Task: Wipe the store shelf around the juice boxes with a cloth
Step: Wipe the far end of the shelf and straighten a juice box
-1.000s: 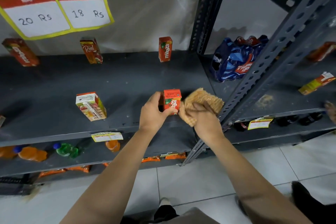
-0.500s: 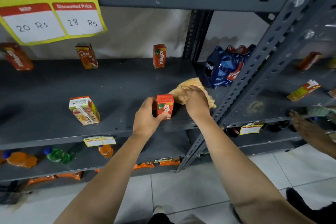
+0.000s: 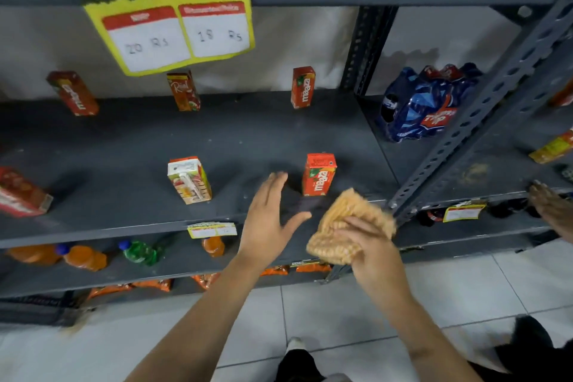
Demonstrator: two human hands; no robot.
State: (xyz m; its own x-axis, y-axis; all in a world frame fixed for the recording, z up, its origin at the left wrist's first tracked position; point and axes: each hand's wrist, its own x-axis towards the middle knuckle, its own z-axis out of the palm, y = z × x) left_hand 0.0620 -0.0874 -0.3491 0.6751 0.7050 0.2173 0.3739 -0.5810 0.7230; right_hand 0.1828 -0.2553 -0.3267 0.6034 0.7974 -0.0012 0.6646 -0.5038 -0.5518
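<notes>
The right hand (image 3: 370,250) is clutching a bunched orange woven cloth (image 3: 344,226) just in front of the upright red Maaza juice box (image 3: 319,175) standing on the dark grey metal shelf (image 3: 124,146). The left hand (image 3: 268,220) is hovering beside that box, fingers spread and empty.

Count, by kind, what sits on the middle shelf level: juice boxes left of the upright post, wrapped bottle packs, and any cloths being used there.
Juice boxes: 6
Wrapped bottle packs: 1
Cloths, held in the right hand: 1
Total: 8
</notes>
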